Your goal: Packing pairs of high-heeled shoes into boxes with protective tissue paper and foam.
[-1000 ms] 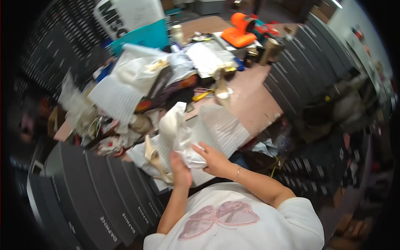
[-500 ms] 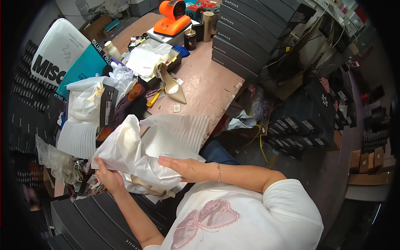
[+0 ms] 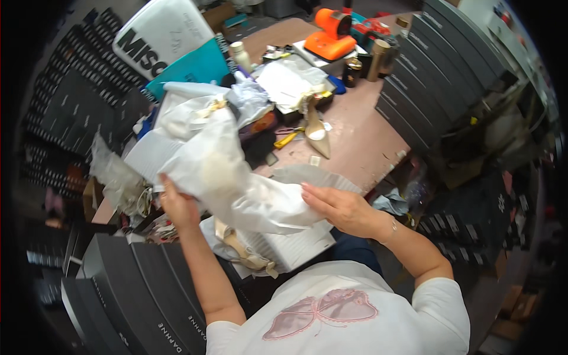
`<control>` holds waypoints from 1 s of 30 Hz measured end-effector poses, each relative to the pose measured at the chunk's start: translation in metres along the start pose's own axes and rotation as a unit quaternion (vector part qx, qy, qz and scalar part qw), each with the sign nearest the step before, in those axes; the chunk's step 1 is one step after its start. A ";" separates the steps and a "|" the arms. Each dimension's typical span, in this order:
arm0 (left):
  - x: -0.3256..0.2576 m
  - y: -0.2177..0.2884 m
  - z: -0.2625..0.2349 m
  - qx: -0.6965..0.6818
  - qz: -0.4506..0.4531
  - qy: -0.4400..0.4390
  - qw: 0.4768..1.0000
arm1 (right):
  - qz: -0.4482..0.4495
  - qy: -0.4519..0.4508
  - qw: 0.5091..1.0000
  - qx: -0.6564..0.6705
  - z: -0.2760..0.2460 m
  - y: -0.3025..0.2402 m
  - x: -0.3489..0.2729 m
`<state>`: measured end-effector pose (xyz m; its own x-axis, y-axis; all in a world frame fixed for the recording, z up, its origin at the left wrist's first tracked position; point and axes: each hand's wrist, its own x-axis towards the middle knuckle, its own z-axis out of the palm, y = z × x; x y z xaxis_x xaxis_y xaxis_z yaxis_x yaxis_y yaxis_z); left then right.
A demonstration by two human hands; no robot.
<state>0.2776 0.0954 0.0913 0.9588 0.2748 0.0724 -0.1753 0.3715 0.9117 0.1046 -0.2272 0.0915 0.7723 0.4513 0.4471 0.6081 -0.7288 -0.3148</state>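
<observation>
Here, white paper (image 3: 234, 186) spans between left fingers (image 3: 168, 188) and right fingers (image 3: 322, 199), both gripping it.

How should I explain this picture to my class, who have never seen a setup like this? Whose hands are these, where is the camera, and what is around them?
There is no machine working here: these are a person's own bare hands. A wide fisheye camera on the person's head looks down, so straight edges bend near the rim. The left hand and right hand hold white paper between them; whether anything is inside it, I cannot tell. On the pinkish table beyond lie a beige heeled shoe and an orange device. Another beige shoe lies just below the paper, nearer the body. Dark boxes are stacked at the right.
</observation>
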 end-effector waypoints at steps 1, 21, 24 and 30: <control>0.000 -0.003 -0.001 0.022 0.031 -0.031 0.999 | -0.006 -0.017 1.000 0.002 -0.003 0.000 -0.001; -0.130 -0.110 -0.021 -0.133 -0.446 -0.308 0.830 | -0.113 -0.038 0.985 -0.128 -0.021 0.036 -0.011; -0.153 -0.056 -0.018 -0.098 -0.543 -0.407 0.728 | -0.173 -0.084 0.977 -0.096 0.009 0.016 0.002; -0.221 -0.080 -0.039 -0.232 -0.607 -0.063 0.757 | 0.014 -0.124 0.992 0.027 0.066 -0.027 0.023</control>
<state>0.0714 0.0398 -0.0135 0.4842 -0.5955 -0.6411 0.8216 0.5613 0.0991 0.1177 -0.1631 0.0551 0.8063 0.5491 0.2199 0.5896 -0.7168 -0.3723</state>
